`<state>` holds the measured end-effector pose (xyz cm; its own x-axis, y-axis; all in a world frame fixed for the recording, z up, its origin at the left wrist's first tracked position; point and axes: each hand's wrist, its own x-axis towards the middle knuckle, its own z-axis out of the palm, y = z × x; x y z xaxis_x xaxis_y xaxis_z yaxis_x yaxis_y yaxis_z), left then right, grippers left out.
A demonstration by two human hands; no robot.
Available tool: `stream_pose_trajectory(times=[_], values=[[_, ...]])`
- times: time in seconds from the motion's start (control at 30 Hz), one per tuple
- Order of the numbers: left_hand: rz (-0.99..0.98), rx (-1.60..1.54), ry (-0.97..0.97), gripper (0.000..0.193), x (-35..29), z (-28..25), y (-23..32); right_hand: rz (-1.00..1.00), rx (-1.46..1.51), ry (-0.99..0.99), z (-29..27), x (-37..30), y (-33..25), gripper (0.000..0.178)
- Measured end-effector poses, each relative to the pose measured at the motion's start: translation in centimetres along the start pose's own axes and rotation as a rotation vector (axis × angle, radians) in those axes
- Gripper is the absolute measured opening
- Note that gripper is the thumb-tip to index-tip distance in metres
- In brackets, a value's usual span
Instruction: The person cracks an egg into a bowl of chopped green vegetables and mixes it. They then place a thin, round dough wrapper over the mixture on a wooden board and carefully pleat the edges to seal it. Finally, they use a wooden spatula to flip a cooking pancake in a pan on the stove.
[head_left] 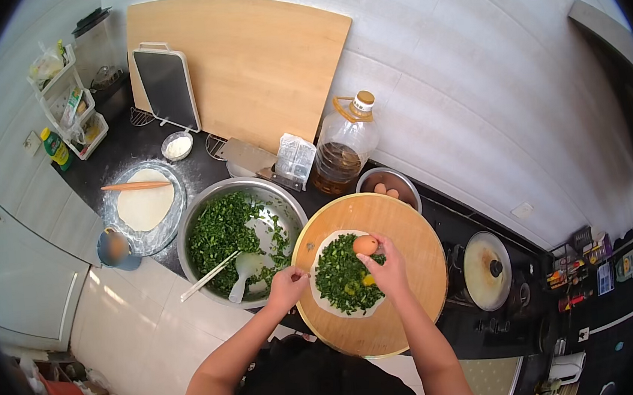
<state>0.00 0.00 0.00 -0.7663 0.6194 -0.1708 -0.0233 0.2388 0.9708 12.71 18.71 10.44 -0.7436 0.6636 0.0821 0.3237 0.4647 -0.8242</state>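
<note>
My right hand (389,270) is closed round a brown egg (365,245), held above the far right part of a dough round (326,304). Chopped greens (340,267) cover most of that dough, with yellow egg yolk (369,279) showing among them just below the hand. The dough lies on a round wooden board (418,264). At the board's left rim is my left hand (289,286), its fingertips pinched together; whatever may be between them is too small to make out. Left of the board, a large steel bowl (182,243) holds more chopped greens, a pale spatula (240,283) and chopsticks (207,277).
A steel bowl with eggs (412,187) stands behind the board, beside an oil jug (339,150). At left, a rolling pin (135,186) rests on floured dough (146,208). A small flour bowl (176,146), a cleaver (251,156) and a lidded pan (487,273) are also around.
</note>
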Motion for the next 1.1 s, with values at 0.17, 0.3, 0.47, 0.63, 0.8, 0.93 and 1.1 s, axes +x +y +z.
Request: stream_pose_trajectory(times=[0.17,0.3,0.47,0.63,0.8,0.93,1.1], values=[[0.027,-0.064,-0.012,0.017,0.6,0.7,0.0,0.008,-0.163,-0.160,2.7,-0.6,1.5,0.049],[0.037,-0.058,0.006,0.016,0.2,-0.6,-0.2,-0.022,-0.072,-0.011,2.1,-1.6,-1.7,0.049],[0.020,-0.036,-0.016,0.015,-0.6,-0.6,-0.6,-0.100,-0.199,-0.155,3.0,-3.3,1.1,0.049],[0.031,-0.071,-0.024,0.016,-1.0,-2.0,-0.4,-0.061,-0.054,0.032,1.3,-4.8,-2.9,0.051],[0.072,-0.076,-0.045,0.016,-1.6,-2.0,-0.2,0.034,-0.182,-0.129,2.7,-6.2,0.8,0.049],[0.137,-0.034,-0.036,0.017,-1.4,-3.1,0.3,0.053,-0.092,0.077,1.0,-7.6,-1.3,0.049],[0.118,-0.012,-0.070,0.017,-1.6,-3.3,0.5,0.003,-0.113,0.131,0.6,-8.7,-2.9,0.049]])
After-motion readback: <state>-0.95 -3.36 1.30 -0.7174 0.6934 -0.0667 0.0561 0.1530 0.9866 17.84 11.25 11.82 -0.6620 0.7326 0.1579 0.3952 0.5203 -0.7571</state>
